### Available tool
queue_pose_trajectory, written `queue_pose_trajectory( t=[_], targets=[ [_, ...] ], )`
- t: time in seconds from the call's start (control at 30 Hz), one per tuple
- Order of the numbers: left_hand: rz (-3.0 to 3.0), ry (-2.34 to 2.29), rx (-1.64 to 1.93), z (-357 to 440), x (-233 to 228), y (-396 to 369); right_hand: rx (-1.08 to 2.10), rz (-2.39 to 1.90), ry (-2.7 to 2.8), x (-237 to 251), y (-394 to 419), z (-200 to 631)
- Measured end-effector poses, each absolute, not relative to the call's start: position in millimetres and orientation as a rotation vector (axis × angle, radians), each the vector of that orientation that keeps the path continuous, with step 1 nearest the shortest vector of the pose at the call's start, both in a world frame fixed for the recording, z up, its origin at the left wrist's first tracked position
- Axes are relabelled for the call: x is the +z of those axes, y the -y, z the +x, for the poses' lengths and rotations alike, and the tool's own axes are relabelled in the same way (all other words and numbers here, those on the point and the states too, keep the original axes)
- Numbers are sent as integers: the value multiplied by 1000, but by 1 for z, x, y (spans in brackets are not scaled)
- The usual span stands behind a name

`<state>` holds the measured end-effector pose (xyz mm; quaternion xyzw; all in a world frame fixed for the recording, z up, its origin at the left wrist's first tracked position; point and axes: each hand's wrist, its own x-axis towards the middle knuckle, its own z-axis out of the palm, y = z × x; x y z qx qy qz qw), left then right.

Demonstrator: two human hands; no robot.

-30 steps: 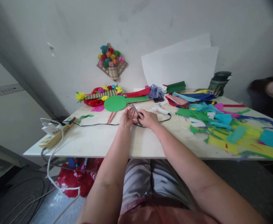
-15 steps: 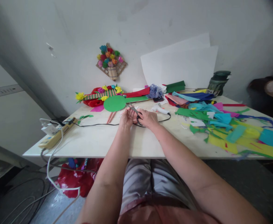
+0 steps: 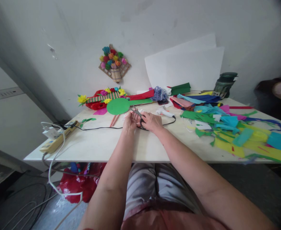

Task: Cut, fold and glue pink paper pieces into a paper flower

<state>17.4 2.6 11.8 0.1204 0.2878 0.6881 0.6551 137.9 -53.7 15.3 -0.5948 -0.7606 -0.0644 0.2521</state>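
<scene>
My right hand (image 3: 153,121) is closed around the dark handles of a pair of scissors (image 3: 137,112). Their grey blades point up and to the left, over the fingers of my left hand (image 3: 130,120). Those fingers are curled into a pinch close to the blades; what they hold is too small and covered to make out, though pale pinkish bits show around them. Just beyond the left fingertips lies a round green disc (image 3: 117,106). Two orange-pink strips (image 3: 114,120) rest on the table left of that hand.
A white glue gun (image 3: 164,111) lies right of my hands, its black cord running behind them to a power strip (image 3: 60,137). Coloured paper scraps (image 3: 238,134) cover the right side. A flower-decorated woven piece (image 3: 104,97) and a dark green bottle (image 3: 225,85) stand at the back.
My right hand with the scissors has shifted very slightly towards my left hand. The left hand stays in nearly the same place, and the things on the table have not moved.
</scene>
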Motion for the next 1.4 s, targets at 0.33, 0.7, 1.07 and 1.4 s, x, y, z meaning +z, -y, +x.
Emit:
queue_pose_trajectory(
  t=[0.33,0.7,1.07,1.4],
  targets=[
    [276,-657,1571,19,12,-2,-199,-1647,2062,13,50,139],
    [277,-618,1569,19,10,-3,-245,-1661,2103,13,49,138],
    [262,-643,1590,21,12,-1,-258,-1677,2089,15,53,136],
    [238,-607,1592,21,10,-4,-248,-1713,2091,18,53,134]
  ],
)
